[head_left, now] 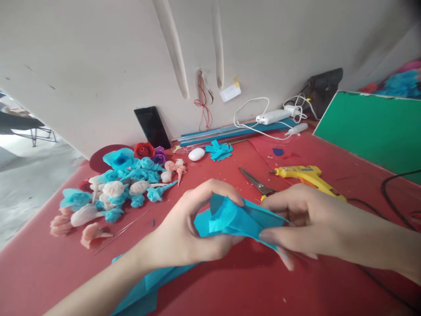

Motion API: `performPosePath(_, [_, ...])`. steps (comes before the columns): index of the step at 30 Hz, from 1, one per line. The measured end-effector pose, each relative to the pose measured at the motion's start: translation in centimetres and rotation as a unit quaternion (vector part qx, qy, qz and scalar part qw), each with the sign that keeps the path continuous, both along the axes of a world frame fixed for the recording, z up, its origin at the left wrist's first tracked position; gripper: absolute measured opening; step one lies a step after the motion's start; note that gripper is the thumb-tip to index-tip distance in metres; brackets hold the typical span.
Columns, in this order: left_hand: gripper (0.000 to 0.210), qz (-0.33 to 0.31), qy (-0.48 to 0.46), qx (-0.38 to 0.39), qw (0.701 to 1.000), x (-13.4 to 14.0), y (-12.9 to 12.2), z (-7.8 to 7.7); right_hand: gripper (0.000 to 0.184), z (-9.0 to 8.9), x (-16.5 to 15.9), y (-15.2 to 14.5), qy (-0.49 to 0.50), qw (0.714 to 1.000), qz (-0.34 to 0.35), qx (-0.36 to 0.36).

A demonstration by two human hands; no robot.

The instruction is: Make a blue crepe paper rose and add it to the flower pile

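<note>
Just below the middle of the frame, a folded blue paper piece [230, 221] is held above the red surface [210, 289]. The left hand [182, 232] grasps its left end between curved fingers and thumb; the right hand [312, 219] pinches its right end. Just beyond the right hand lie a yellow glue gun [304, 174] and scissors [255, 180]. Blue, white, pink and red flowers [113, 188] cluster at centre left of the frame.

Pale grey wall [98, 66], red table [250, 285], grey floor [23, 188], dark thin-legged furniture [16, 123] at far left
</note>
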State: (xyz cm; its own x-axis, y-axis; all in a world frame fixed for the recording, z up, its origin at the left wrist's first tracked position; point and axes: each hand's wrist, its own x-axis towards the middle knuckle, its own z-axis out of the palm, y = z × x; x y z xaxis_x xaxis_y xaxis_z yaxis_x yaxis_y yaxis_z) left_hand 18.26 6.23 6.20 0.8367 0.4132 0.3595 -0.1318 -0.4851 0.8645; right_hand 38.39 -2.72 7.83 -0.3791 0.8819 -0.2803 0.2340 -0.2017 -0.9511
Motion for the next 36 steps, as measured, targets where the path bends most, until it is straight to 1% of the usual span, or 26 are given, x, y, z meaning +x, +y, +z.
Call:
performPosePath(3, [0.028,0.004,0.008,0.026,1.0,0.0,0.0,0.0,0.02,0.6,-0.2,0.1,-0.019,1.0,0.003,0.001])
performPosePath(5, [0.033,0.002,0.001,0.056,0.998,0.1,0.0,0.0,0.018,0.9,-0.3,0.1,-0.028,1.0,0.005,-0.001])
performPosePath(7, [0.039,-0.013,-0.019,0.093,0.995,0.3,0.1,0.1,0.018,1.0,-0.4,0.1,-0.036,0.999,0.004,-0.009])
performPosePath(10, [0.039,-0.035,-0.04,0.133,0.99,0.5,0.3,0.4,0.018,0.8,-0.3,0.1,-0.042,0.999,0.002,-0.024])
performPosePath(14, [0.035,-0.023,-0.01,0.18,0.983,0.2,0.3,0.8,0.017,-0.1,0.0,-0.1,-0.047,0.999,0.002,-0.006])
performPosePath(16, [0.034,-0.01,-0.005,0.225,0.974,0.1,0.1,0.9,0.016,-0.3,0.0,-0.2,-0.054,0.999,-0.001,0.0])
performPosePath(19, [0.03,0.01,-0.016,0.3,0.954,0.0,0.1,1.2,0.019,-0.1,-0.1,-0.2,-0.045,0.999,-0.002,0.002])
performPosePath(22, [0.026,0.002,-0.027,0.358,0.933,0.2,0.4,1.5,0.021,0.2,-0.4,-0.1,-0.034,0.999,-0.004,-0.013])
performPosePath(25, [0.019,-0.014,-0.021,0.408,0.913,0.1,0.6,1.5,0.021,-0.1,-0.3,-0.1,-0.028,1.0,0.002,-0.013])
performPosePath(27, [0.015,-0.016,-0.011,0.428,0.904,-0.1,0.7,1.4,0.021,-0.6,-0.1,-0.2,-0.025,1.0,0.003,-0.014])
performPosePath(30, [0.015,-0.01,-0.01,0.447,0.895,-0.4,0.6,1.3,0.024,-1.0,0.1,-0.4,-0.017,1.0,-0.001,-0.026])
performPosePath(33, [0.015,0.002,-0.031,0.462,0.886,-0.5,0.5,1.3,0.025,-0.7,0.1,-0.5,-0.018,0.999,-0.006,-0.029])
performPosePath(36, [0.015,0.031,-0.051,0.461,0.885,-0.3,0.4,1.0,0.02,0.0,-0.1,-0.5,-0.031,0.998,-0.011,-0.048])
